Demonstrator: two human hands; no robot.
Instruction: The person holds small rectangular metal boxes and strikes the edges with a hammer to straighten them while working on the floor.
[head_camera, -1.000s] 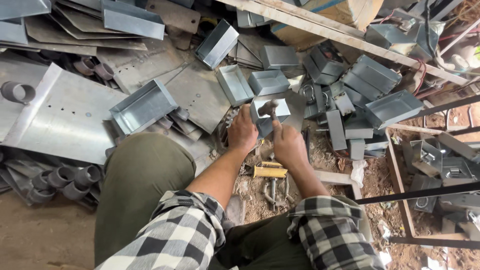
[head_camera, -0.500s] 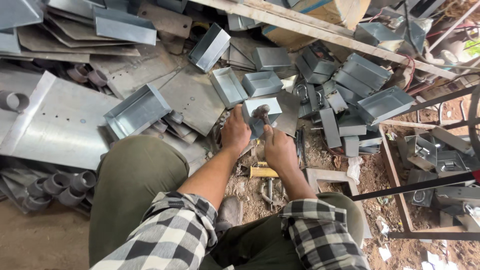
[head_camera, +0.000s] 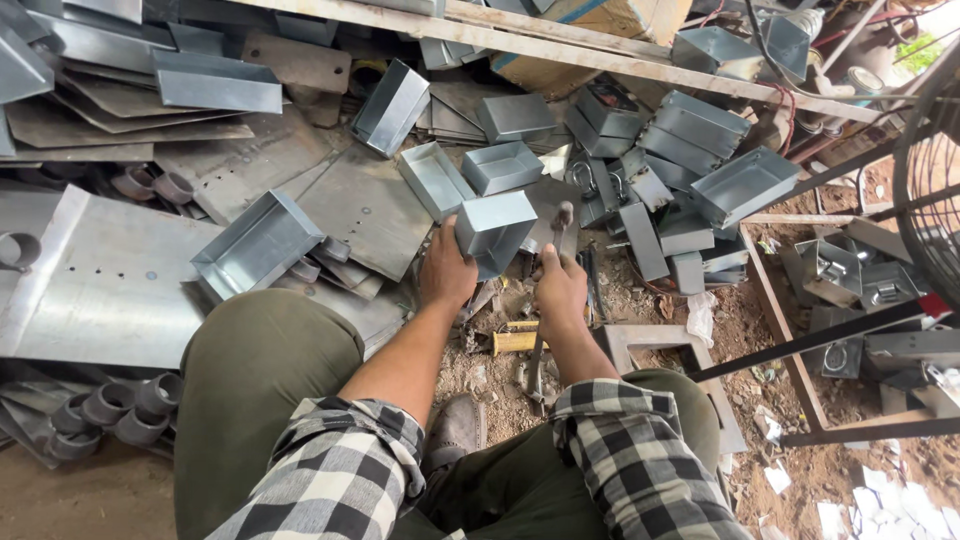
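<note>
My left hand (head_camera: 446, 270) grips a small grey sheet-metal box (head_camera: 497, 230), holding it tilted above the dirt in front of my knees. Just to its right, my right hand (head_camera: 560, 288) is closed around the handle of a hammer (head_camera: 563, 218), whose head stands beside the box's right side. Both forearms come out of black-and-white checked sleeves. A yellow-handled tool (head_camera: 516, 340) lies on the ground below my hands.
Several more grey metal boxes (head_camera: 737, 185) are piled ahead and to the right. Flat metal sheets (head_camera: 95, 285) and a tray (head_camera: 258, 243) lie on the left, short pipe pieces (head_camera: 110, 405) at lower left. A wooden plank (head_camera: 560, 50) crosses the top; a fan guard (head_camera: 930, 180) stands right.
The hands and the box have stayed together while the view shifted slightly. The hammer head now stands up beside the box instead of over it.
</note>
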